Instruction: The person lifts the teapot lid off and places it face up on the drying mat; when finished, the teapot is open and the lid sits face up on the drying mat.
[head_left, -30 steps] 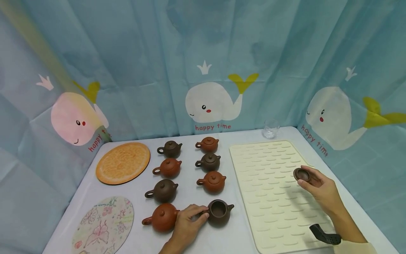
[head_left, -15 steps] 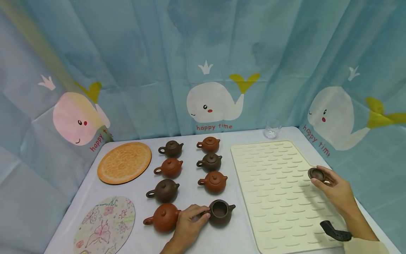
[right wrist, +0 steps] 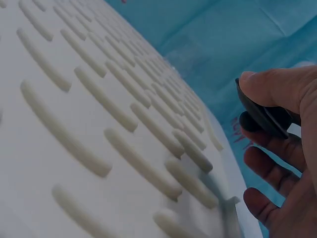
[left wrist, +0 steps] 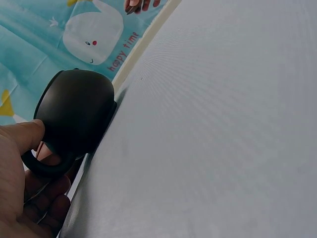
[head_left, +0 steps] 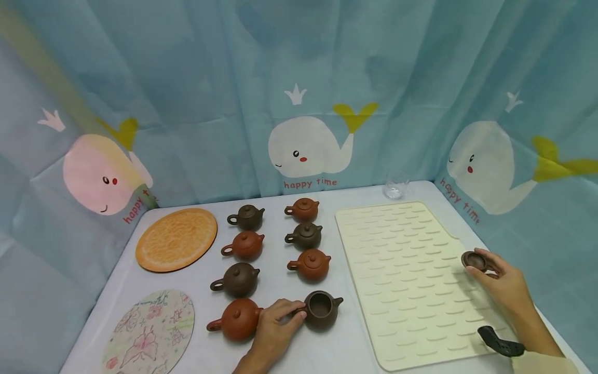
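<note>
A dark brown teapot (head_left: 323, 319) stands without its lid on the white table, its round mouth facing up. My left hand (head_left: 273, 332) pinches its handle between thumb and fingers; the left wrist view shows the thumb (left wrist: 27, 134) against the dark pot. Above the right edge of the cream ridged mat (head_left: 397, 291), my right hand (head_left: 506, 288) holds the small dark teapot lid (head_left: 474, 261) with its hollow underside tipped up. Seen from the right wrist, thumb and fingers pinch the lid (right wrist: 260, 114) by its side, apart from the mat.
Several lidded teapots, brown and reddish, stand in two columns, such as a reddish teapot (head_left: 239, 321) right beside my left hand. An orange round mat (head_left: 177, 240) and a patterned round mat (head_left: 149, 332) lie at left. A clear glass (head_left: 395, 188) stands behind the cream mat.
My right hand has carried the lid rightward, from over the mat to its right edge. The left hand and the teapot have stayed in place.
</note>
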Available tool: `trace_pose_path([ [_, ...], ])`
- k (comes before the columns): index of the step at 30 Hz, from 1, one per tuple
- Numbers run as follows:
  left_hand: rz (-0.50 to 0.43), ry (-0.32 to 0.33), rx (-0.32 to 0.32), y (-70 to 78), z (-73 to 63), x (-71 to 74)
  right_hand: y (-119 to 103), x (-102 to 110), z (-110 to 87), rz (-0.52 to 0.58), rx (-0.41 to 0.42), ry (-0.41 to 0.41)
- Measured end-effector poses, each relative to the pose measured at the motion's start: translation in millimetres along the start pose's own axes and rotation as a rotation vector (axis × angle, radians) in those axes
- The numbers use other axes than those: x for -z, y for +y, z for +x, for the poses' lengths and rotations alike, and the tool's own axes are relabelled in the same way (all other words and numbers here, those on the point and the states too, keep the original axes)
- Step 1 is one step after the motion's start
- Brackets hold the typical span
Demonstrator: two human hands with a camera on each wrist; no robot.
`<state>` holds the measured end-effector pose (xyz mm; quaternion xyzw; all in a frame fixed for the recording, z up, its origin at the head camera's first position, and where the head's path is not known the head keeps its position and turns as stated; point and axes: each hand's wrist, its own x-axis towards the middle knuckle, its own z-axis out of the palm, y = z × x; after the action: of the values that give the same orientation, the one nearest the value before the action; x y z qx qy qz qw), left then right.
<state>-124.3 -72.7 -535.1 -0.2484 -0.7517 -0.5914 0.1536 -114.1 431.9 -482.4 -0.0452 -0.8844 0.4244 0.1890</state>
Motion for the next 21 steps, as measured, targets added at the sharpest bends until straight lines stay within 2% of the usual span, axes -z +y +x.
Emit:
trace_pose_path([
  [4, 0.021, 0.01, -0.01, 11.9, 3.4, 1.4, 3, 3, -10.4, -0.015, -0.034, -0.002],
  [7, 0.027, 0.019, -0.002, 27.4, 7.6, 3.6, 5, 5, -18.0, -0.03, -0.089, -0.006],
  [10, 0.023, 0.023, 0.007, 35.8, 10.0, 5.0, 8, 6, -25.8, -0.043, -0.137, -0.022],
  [14, 0.028, 0.023, 0.021, 36.7, 10.1, 5.2, 12, 6, -35.6, -0.06, -0.164, -0.026],
  [21, 0.03, 0.02, 0.059, 36.2, 10.4, 5.4, 14, 8, -48.7, -0.182, -0.147, -0.01],
])
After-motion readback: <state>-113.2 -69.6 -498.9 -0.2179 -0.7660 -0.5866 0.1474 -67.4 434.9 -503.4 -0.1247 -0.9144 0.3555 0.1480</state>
